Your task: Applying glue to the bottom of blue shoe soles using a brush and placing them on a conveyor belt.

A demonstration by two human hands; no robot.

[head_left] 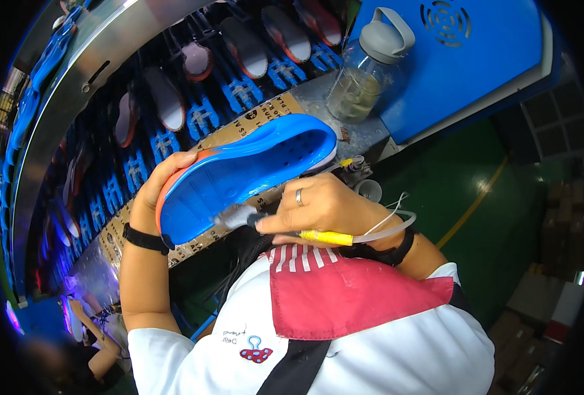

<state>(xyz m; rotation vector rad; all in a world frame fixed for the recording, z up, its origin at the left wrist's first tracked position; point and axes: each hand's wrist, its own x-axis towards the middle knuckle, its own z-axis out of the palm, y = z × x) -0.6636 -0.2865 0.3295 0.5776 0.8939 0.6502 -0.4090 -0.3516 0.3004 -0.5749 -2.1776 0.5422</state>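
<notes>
A blue shoe sole [239, 174] with an orange heel edge is tilted so that its hollow inside faces me. My left hand [162, 184] grips it at the left end, with the fingers behind the rim. Over the sole's near edge, my right hand [321, 204] is closed around a brush [328, 237] with a yellow handle end. A clear tube runs from that end towards my right wrist. The pale bristles [233, 216] are at the inside of the sole near its lower rim; whether they touch cannot be made out.
Beyond my hands, a rack carries several blue holders [242, 91] and shoe uppers [244, 47]. Cardboard [279, 108] covers the ledge in front. A lidded clear jug [358, 89] stands beside a blue panel [463, 72]. Another person's arm [101, 336] shows at lower left.
</notes>
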